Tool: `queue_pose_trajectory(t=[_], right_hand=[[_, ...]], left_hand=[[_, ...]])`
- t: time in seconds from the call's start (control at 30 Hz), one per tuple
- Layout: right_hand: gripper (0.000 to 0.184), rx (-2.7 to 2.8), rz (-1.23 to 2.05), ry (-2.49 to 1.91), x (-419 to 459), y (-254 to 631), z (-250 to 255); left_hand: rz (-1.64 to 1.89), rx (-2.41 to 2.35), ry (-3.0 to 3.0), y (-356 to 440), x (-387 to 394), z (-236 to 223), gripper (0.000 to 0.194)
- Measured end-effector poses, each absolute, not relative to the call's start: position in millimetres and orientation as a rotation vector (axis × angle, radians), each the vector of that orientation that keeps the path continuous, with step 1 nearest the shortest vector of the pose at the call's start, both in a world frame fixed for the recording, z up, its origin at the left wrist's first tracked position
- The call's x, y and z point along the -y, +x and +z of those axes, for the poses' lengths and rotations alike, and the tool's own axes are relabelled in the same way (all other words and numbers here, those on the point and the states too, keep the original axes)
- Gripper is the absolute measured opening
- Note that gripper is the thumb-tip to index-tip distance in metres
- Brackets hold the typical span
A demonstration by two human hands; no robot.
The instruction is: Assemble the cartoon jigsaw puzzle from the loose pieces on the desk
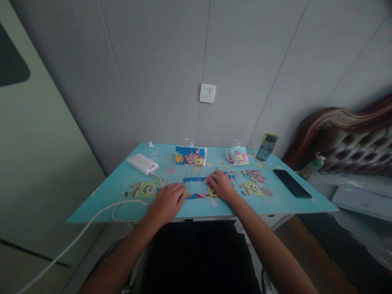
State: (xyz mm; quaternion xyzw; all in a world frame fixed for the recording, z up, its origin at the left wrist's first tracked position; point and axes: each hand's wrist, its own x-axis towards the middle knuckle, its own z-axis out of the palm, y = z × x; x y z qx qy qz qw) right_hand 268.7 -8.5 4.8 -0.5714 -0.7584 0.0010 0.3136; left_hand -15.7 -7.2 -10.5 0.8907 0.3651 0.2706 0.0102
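Observation:
A partly assembled jigsaw puzzle lies on the table in front of me, its blue upper strip and colourful lower strip framing a bare middle. My left hand rests palm down at its left edge, fingers stretched out and holding nothing. Over the puzzle's right part is my right hand, fingers bent together and fingertips down at the pieces; whatever they grip is hidden. Just beyond the right hand lie some loose puzzle pieces. A larger pile of loose pieces sits further right.
Two printed picture cards stand at the back of the light-blue table. A white power bank with a cable is on the left. At right are a water bottle and a black phone.

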Motion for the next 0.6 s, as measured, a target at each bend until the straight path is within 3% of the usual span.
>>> queue_pose_trajectory(t=[0.6], right_hand=[[0.028, 1.911, -0.316, -1.728, 45, 307, 13]], left_hand=[[0.835, -1.145, 2.781, -17, 7, -12, 0.032]])
